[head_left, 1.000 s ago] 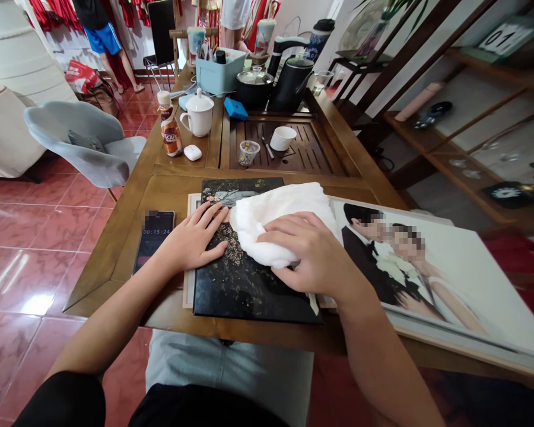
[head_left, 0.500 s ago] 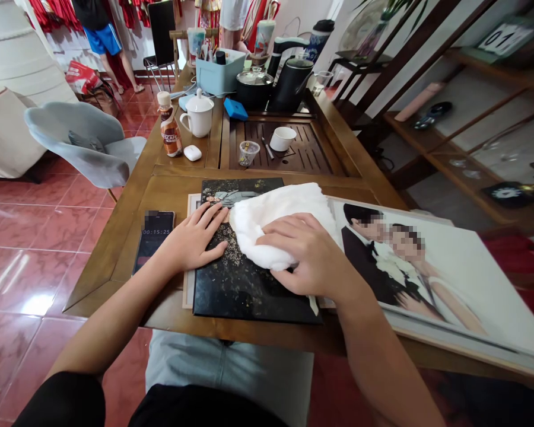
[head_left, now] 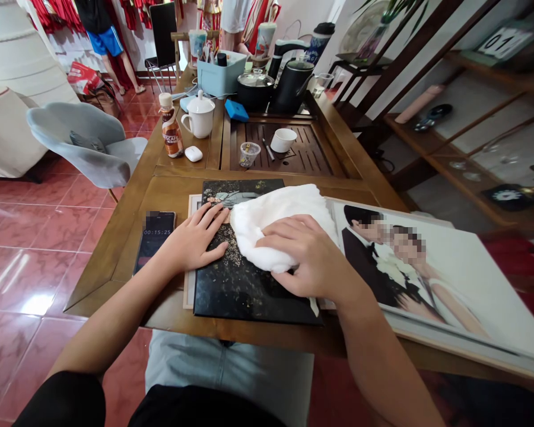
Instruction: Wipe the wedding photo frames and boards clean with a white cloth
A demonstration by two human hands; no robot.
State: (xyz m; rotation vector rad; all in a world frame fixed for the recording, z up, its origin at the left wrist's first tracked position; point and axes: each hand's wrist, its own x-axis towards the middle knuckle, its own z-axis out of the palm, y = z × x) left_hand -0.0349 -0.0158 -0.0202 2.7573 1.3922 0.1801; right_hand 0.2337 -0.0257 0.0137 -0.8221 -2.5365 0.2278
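A black photo panel (head_left: 244, 299) with gold flecks and a partly covered picture lies in front of me, on top of a pale frame (head_left: 189, 290). My left hand (head_left: 196, 240) rests flat on its left side, fingers spread. Bunched under my right hand (head_left: 305, 252) is a white cloth (head_left: 285, 204), gripped by curled fingers and spread over the panel's right half. The cloth hides part of the panel's picture. To the right, a large framed photo of a couple (head_left: 463, 249) lies face up, partly beyond the table edge.
Left of the panel lies a phone (head_left: 155, 237) on the wooden table (head_left: 111, 261). Farther back stand a coffee bottle (head_left: 171, 130), a lidded white mug (head_left: 200, 115), an earbud case (head_left: 193, 154), a small plastic cup (head_left: 249, 155), a white cup (head_left: 283, 140) and a black kettle (head_left: 293, 86).
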